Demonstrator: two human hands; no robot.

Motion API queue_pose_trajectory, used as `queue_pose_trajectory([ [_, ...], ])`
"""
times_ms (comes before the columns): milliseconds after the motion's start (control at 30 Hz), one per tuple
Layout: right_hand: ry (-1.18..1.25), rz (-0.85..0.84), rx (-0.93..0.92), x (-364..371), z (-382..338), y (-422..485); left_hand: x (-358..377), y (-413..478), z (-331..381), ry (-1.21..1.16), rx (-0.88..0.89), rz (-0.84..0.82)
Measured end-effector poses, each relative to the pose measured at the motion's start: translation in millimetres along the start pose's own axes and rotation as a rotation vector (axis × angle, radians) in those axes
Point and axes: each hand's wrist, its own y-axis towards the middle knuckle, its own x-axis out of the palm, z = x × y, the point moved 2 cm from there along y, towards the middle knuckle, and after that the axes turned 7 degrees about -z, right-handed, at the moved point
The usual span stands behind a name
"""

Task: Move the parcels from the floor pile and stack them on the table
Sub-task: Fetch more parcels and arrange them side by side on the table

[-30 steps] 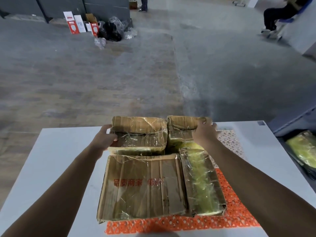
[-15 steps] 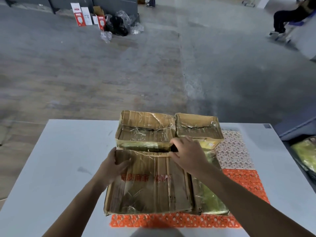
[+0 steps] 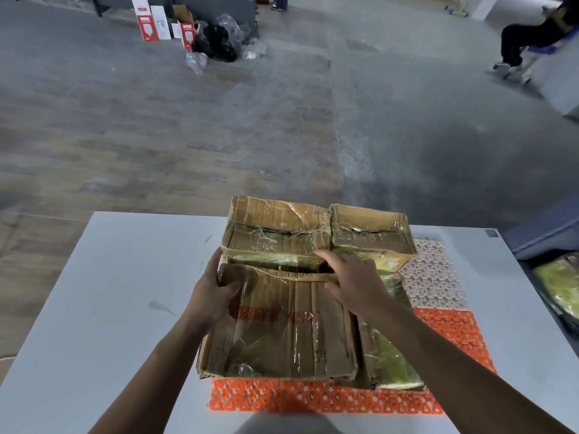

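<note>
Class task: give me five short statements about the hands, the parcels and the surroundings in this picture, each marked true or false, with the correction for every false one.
1. The left hand and the right hand both hold the printed parcel at its far edge. True.
2. The lettering on that parcel is blue. False: it is red.
3. An orange mat lies on the table under the printed parcel. True.
4. Someone sits at the far left of the room. False: the seated person is at the far right.
5. Red and white boxes stand on the floor beyond the table. True.
</note>
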Motion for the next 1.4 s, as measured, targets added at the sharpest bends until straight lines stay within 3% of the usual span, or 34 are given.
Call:
queue_pose_trajectory([
  [467,0.104,0.21,-0.017,4,-1,14,10,0,0,-0.047,-0.054,0.21],
  [767,0.14,0.113,-0.025,-5,3,8,5,-1,4,-0.016,-0.081,0.089],
  [900,0.231,0.12,-0.005,-15,3,8,-8,11,16,0.018,-0.147,0.126],
  [1000,0.247,0.115,0.008,-14,2,12,-11,25,34,0.028,-0.103,0.148],
  [1233,0.325,0.184,0.033,-18,5,27,-10,32,49,0.002,0.066,0.012],
  [1400,0.396,0.266,-0.004,-35,-1,47,-24,48,47,0.103,0.118,0.281],
])
